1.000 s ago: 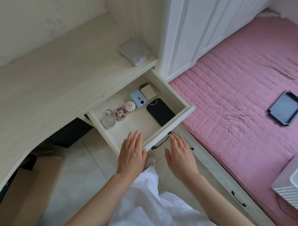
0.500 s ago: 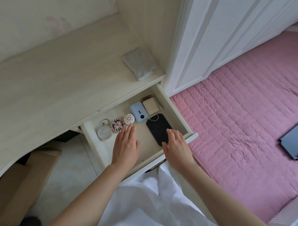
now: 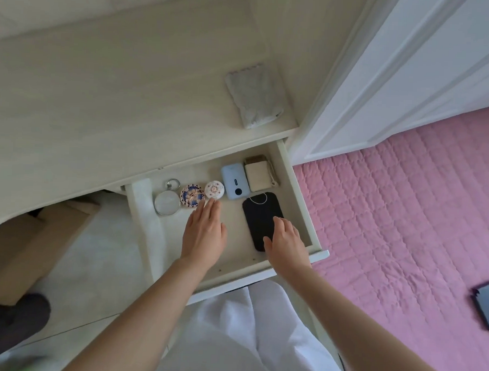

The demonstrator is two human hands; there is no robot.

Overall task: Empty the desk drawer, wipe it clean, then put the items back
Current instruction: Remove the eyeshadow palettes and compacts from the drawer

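Observation:
The cream desk drawer (image 3: 296,198) stands pulled out. Along its back lie a round silver mirror (image 3: 167,203), a blue patterned disc (image 3: 192,195), a white floral disc (image 3: 214,189), a pale blue device (image 3: 234,180) and a beige pouch (image 3: 256,172). A flat black pad (image 3: 260,214) lies nearer the front. My left hand (image 3: 204,234) reaches in with straight fingers, its tips just short of the two discs. My right hand (image 3: 284,243) hovers over the black pad's near end, fingers relaxed and slightly bent. A folded grey cloth (image 3: 254,98) lies on the desk top (image 3: 101,100).
A white wardrobe door (image 3: 405,80) rises right of the desk. A pink quilted mattress (image 3: 404,220) fills the right side, with a dark tray (image 3: 487,305) at its edge. A cardboard box (image 3: 25,248) sits under the desk at left.
Both hands have moved forward from the drawer's front edge into the drawer. The left went toward the discs and the right over the black pad. The camera has leaned closer.

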